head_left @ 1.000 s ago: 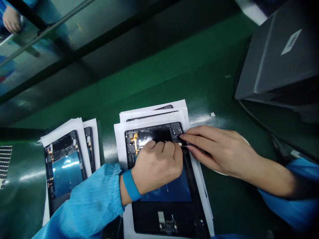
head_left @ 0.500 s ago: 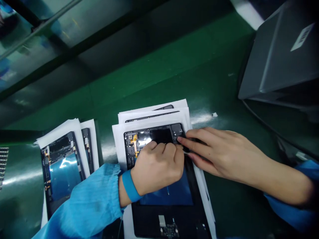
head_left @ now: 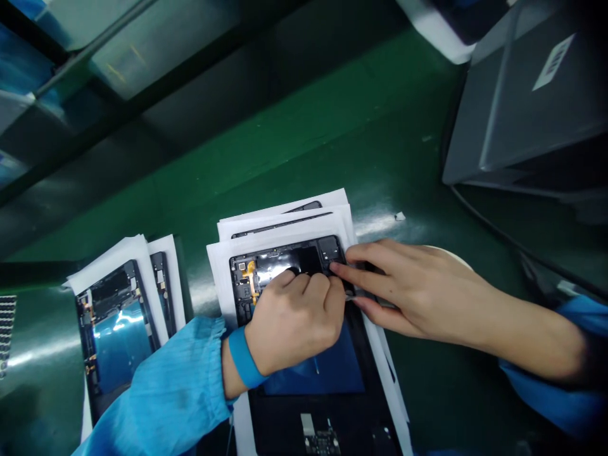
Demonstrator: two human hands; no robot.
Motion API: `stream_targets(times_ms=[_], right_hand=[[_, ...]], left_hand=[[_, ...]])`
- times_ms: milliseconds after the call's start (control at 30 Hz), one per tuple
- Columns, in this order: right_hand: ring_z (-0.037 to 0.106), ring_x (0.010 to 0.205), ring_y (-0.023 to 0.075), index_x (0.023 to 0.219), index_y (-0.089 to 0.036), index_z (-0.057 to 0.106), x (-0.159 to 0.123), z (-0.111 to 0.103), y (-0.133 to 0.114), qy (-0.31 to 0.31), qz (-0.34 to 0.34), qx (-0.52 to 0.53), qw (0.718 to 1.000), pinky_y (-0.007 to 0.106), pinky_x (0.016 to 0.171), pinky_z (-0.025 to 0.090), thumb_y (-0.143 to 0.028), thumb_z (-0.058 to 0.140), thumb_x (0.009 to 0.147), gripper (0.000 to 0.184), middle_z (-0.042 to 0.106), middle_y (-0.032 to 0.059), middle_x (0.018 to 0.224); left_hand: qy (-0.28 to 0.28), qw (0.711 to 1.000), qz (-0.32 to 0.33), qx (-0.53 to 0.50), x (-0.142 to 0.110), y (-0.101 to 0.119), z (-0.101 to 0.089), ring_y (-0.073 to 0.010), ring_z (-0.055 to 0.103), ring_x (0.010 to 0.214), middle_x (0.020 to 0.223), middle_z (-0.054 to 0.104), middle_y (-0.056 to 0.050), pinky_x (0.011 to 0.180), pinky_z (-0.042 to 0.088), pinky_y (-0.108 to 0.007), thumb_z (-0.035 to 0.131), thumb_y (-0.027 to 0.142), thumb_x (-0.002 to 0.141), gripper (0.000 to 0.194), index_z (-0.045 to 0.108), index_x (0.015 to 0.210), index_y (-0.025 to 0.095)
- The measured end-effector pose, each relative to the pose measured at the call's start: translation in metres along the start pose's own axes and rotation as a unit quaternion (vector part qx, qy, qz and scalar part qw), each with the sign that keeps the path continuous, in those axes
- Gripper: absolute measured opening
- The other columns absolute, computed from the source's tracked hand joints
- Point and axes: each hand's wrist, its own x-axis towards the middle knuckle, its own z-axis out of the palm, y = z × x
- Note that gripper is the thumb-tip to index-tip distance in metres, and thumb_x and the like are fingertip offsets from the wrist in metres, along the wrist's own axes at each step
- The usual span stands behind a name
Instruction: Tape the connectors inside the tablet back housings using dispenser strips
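Observation:
An open black tablet chassis [head_left: 327, 405] lies on white sheets on top of a stack, with blue film [head_left: 327, 373] over its middle and a circuit area [head_left: 249, 278] at its far end. My left hand [head_left: 289, 323] is curled into a fist and rests its knuckles on the chassis's far end. My right hand [head_left: 418, 291] reaches in from the right, fingertips at the chassis's top right corner, pinching a thin grey tool [head_left: 375, 299] that points at my left thumb. What sits under the fingertips is hidden.
Two more open chassis [head_left: 118, 329] on white sheets lie to the left on the green mat [head_left: 332, 145]. A dark grey box [head_left: 532, 101] stands at the right with a black cable [head_left: 494, 228] below it. A small white scrap [head_left: 399, 216] lies beyond my right hand.
Both hands stay at the chassis's far end; my right fingertips have crept slightly left toward my left thumb. The view has shifted a little.

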Motion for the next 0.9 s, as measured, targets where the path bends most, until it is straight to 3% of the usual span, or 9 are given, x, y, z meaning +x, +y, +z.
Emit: stream_targets(times_ms=[267,567,900], right_hand=[[0.061,0.088,0.0208,0.119,-0.011,0.066,0.0,0.002,-0.004,-0.012,-0.011,-0.055,0.998,0.032,0.065,0.048,-0.03,0.045,0.1,0.034,0.066,0.0098,0.105],[0.062,0.085,0.0211,0.118,-0.015,0.067,-0.004,0.002,-0.003,-0.015,-0.031,-0.062,0.997,0.034,0.067,0.05,-0.026,0.048,0.099,0.029,0.067,0.0104,0.107],[0.065,0.089,0.0195,0.122,-0.014,0.065,-0.006,0.009,-0.004,0.022,-0.016,-0.049,0.998,0.031,0.067,0.052,-0.031,0.048,0.099,0.033,0.069,0.0098,0.107]], left_hand=[[-0.023,0.999,-0.032,0.0,-0.003,-0.006,-0.002,-0.0166,0.053,0.055,0.064,0.056,0.001,0.054,0.037,-0.034,0.052,0.012,0.098,0.023,0.063,0.078,0.017],[-0.04,0.983,-0.114,-0.138,-0.007,-0.015,0.004,-0.0157,0.061,0.066,0.077,0.065,-0.001,0.062,0.046,-0.029,0.047,0.023,0.105,0.026,0.068,0.091,0.017],[-0.042,0.983,-0.1,-0.148,-0.01,-0.015,0.009,-0.0169,0.063,0.072,0.08,0.065,-0.003,0.066,0.049,-0.031,0.042,0.023,0.106,0.03,0.068,0.091,0.016]])
